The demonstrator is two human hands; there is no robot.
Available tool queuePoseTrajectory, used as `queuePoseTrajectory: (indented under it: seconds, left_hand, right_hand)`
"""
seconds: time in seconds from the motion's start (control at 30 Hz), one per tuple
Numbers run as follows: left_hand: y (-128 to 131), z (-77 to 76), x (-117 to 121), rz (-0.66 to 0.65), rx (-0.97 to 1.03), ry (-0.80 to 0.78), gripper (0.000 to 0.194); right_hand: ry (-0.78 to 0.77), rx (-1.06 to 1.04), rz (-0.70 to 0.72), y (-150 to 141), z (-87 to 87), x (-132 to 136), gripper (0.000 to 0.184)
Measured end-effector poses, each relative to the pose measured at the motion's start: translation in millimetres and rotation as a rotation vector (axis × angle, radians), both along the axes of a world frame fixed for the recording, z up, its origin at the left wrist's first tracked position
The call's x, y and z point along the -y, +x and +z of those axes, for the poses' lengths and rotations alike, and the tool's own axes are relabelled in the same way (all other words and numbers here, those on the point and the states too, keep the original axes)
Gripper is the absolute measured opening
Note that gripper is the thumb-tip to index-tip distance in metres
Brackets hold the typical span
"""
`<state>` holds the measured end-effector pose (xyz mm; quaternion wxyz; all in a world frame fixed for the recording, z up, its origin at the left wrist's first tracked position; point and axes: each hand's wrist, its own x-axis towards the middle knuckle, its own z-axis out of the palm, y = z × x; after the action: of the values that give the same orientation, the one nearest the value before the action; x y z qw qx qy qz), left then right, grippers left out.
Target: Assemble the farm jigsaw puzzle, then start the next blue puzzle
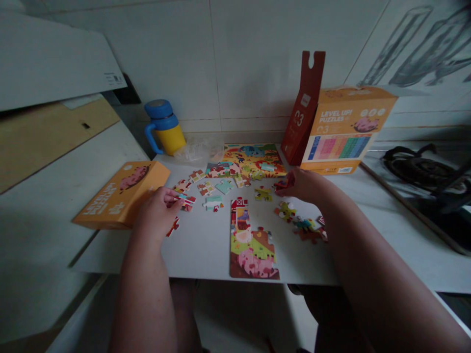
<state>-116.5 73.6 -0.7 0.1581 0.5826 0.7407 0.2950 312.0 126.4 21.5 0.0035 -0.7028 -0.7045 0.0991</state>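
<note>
My left hand (164,206) pinches a puzzle piece (187,202) with red, white and light blue on it, over the left side of the white table. At the right, my right hand (300,185) has its fingers closed on a red puzzle piece (281,185). Between the hands and nearer to me lies a partly joined puzzle (253,252) with a pink pig, a hen and a red barn. Loose pieces lie around it, among them a pale blue-green one (224,186), a green one (263,194) and a small pile (309,229) beside my right forearm.
An orange puzzle box (121,196) lies at the left; another orange box (346,130) stands open at the back right. A blue and yellow mug (165,130), a clear plastic bag (200,151) and a colourful picture sheet (253,156) are along the wall. A black stove (434,191) is far right.
</note>
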Motion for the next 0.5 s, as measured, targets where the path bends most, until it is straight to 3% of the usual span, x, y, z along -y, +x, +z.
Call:
queuePoseTrajectory:
  seconds: [0.27, 0.5]
  left_hand:
    - [-4.3, -3.4, 0.8, -0.057, -0.032, 0.006, 0.024]
    - [-4.9, 18.6, 12.9, -0.038, -0.148, 0.000, 0.022]
  right_hand:
    - [0.030, -0.062, -0.006, 3.9, -7.5, -2.4, 0.043]
    - [0.000, -0.073, -0.007, 5.4, -8.1, -4.3, 0.038]
